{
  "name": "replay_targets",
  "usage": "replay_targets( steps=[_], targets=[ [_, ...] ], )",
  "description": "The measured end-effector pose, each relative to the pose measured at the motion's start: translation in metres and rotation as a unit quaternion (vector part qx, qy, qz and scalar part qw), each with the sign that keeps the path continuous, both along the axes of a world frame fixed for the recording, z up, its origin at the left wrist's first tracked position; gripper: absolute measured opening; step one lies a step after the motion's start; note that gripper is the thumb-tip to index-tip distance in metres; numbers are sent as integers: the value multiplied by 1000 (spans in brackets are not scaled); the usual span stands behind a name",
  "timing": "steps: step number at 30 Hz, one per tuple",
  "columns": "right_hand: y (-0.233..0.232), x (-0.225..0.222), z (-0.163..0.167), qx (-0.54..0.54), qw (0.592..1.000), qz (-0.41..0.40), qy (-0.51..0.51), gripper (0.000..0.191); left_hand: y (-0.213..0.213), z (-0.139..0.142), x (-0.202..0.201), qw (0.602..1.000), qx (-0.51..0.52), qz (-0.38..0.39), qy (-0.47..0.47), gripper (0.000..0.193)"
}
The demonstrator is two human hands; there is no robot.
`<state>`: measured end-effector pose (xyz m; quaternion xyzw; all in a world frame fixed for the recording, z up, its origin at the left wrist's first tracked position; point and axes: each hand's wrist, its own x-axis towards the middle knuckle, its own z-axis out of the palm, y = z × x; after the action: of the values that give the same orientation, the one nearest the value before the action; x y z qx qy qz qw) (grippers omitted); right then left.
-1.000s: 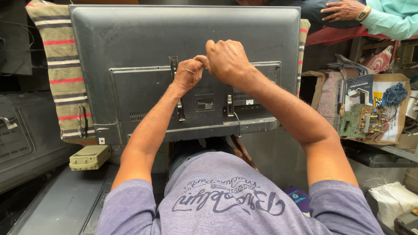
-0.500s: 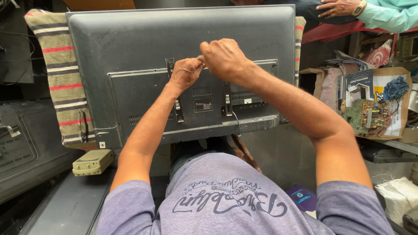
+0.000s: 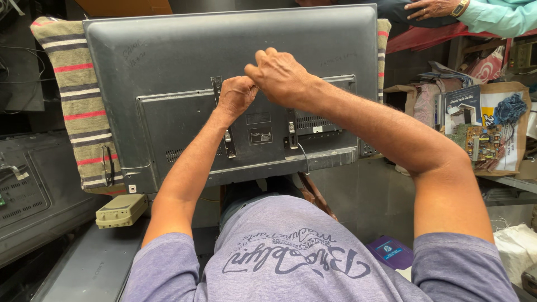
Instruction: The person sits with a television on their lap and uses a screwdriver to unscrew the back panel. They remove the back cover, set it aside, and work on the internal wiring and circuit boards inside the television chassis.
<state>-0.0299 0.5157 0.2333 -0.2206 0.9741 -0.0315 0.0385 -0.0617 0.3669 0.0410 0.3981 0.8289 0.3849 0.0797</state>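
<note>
Up against the back of a grey flat-screen television (image 3: 168,72), both of the person's hands meet near the middle of the panel. The left hand (image 3: 236,95) is clenched into a fist at the top of the left mounting bracket (image 3: 222,117), a thin metal strip running down the rear cover; whatever it pinches is hidden inside the fist. The right hand (image 3: 282,75) is curled over and touches the left one, its fingers closed too, and what it grasps cannot be told. A second bracket (image 3: 291,130) sits just right of centre. The television lies face down on a striped cloth (image 3: 75,100). A beige plastic box (image 3: 121,210) rests below its lower left corner. Another person's hand (image 3: 435,8) lies at the top right.
</note>
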Motion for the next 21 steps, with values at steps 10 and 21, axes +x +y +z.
replay_targets(
  steps=[10, 21],
  targets=[
    [2, -5, 13, 28, 958, -148, -245, 30, -25, 27, -15, 995, -55, 70, -54, 37],
    [-9, -11, 24, 73, 911, -236, -331, 50, -54, -10, -39, 925, -161, 273, -208, 52]
  ],
)
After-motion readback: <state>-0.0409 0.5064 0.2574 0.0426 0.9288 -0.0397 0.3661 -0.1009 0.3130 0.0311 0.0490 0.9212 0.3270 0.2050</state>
